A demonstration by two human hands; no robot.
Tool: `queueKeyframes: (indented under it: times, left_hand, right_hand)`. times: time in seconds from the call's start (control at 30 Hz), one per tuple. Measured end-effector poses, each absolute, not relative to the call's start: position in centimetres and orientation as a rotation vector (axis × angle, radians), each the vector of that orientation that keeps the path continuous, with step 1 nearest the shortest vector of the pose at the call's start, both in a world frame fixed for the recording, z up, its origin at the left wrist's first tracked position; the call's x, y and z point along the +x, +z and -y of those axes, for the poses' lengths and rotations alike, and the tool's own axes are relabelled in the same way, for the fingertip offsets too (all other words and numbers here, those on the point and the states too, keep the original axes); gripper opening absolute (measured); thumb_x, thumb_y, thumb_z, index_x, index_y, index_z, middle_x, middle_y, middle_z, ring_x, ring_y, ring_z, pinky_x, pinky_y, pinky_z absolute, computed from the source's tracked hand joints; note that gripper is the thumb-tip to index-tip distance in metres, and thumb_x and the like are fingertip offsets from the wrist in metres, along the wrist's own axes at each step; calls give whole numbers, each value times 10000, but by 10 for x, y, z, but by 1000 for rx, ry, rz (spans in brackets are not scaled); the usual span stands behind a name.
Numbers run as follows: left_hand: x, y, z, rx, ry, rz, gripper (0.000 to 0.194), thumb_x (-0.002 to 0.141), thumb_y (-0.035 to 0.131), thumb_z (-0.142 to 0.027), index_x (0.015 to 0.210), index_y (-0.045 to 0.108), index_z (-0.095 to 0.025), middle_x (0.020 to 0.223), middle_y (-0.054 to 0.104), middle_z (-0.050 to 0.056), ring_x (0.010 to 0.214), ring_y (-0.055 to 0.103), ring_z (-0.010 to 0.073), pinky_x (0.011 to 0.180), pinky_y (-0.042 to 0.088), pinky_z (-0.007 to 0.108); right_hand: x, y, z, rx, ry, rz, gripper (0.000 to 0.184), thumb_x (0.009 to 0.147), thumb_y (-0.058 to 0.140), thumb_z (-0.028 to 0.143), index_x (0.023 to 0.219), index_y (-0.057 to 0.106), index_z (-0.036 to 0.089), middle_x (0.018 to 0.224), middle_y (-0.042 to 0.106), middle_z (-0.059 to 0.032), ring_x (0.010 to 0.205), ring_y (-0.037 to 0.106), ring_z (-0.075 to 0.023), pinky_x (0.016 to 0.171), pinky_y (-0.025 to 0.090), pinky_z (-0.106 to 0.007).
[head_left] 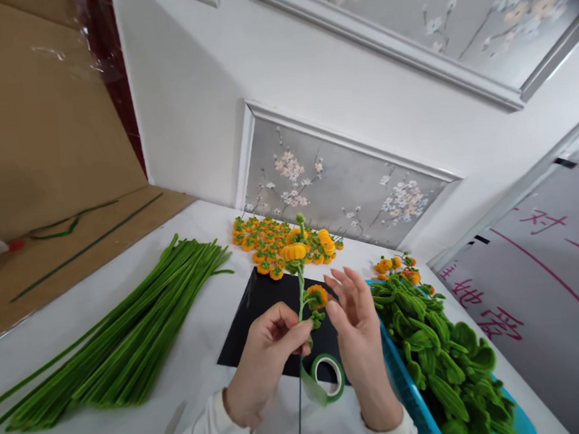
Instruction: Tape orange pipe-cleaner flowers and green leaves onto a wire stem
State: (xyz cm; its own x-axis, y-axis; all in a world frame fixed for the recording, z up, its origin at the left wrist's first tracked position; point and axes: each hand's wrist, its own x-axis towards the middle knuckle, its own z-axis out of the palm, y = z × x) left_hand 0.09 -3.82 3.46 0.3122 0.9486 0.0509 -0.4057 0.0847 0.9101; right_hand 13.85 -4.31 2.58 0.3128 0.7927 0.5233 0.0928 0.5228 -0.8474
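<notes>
My left hand (275, 352) is closed in a pinch around the green-wrapped stem of an artificial flower spray (301, 283), held upright with yellow-orange pumpkin-like blooms near its top. A lower orange bloom (317, 297) and small green buds (317, 319) branch off just above the pinch. Beside that lower bloom my right hand (355, 325) has its fingers apart; a fingertip appears close to or touching the bloom. A roll of green floral tape (337, 394) hangs below the hands, its strip running up toward the stem. A thin wire (300, 417) extends downward from the left hand.
Green fuzzy stems (128, 336) lie bundled at left. Orange pumpkin-like pieces (255, 236) cluster at the back, behind a black sheet (257, 313). At right, a blue basket (407, 385) holds green leaves (429, 340), with more orange pieces (396, 263) behind. Cardboard (47, 263) borders the left.
</notes>
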Motion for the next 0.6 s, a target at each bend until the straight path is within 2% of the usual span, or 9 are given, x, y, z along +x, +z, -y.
queueKeyframes:
  times: [0.1, 0.17, 0.27, 0.37, 0.5, 0.6]
  left_hand:
    - [1, 34, 39, 1060, 1125, -670, 235, 761, 680, -267, 648, 489, -191, 533, 532, -57, 522, 491, 98, 544, 384, 230]
    - [1, 34, 39, 1082, 1127, -670, 237, 761, 678, -268, 647, 485, -191, 537, 522, -63, 516, 487, 95, 539, 383, 229]
    - [2, 35, 39, 1123, 1135, -695, 236, 759, 672, -270, 641, 484, -191, 539, 515, -66, 519, 493, 97, 544, 390, 232]
    - [3, 37, 38, 1193, 1133, -738, 240, 752, 667, -272, 627, 477, -193, 524, 523, -64, 510, 498, 104, 536, 395, 237]
    - [4, 39, 40, 1263, 1099, -779, 239, 754, 654, -264, 620, 468, -197, 515, 519, -65, 496, 491, 106, 522, 388, 237]
    - [4, 39, 41, 1263, 1092, -795, 233, 758, 647, -270, 626, 469, -199, 518, 515, -65, 502, 485, 107, 526, 389, 238]
  right_hand:
    - [141, 20, 43, -892, 775, 1004, 518, 847, 609, 312, 1317, 400, 259, 1332, 490, -138, 1092, 596, -219, 893, 517, -426]
    - [141, 20, 43, -855, 903, 921, 488, 845, 609, 346, 1288, 435, 241, 1236, 564, -128, 959, 647, -195, 826, 545, -399]
    - [135, 24, 44, -785, 1223, 840, 297, 844, 600, 396, 1039, 585, 172, 921, 658, -83, 775, 656, -176, 682, 555, -320]
    - [126, 33, 47, -709, 1415, 666, 192, 798, 668, 350, 771, 600, 173, 752, 619, -17, 664, 600, -125, 589, 502, -229]
    - [122, 45, 47, -732, 1247, 634, 132, 745, 727, 256, 796, 618, 202, 679, 571, 46, 582, 517, -79, 570, 437, -188]
    - [123, 50, 47, -820, 1043, 777, 204, 748, 718, 230, 939, 647, 214, 778, 613, 36, 653, 527, -84, 645, 441, -196]
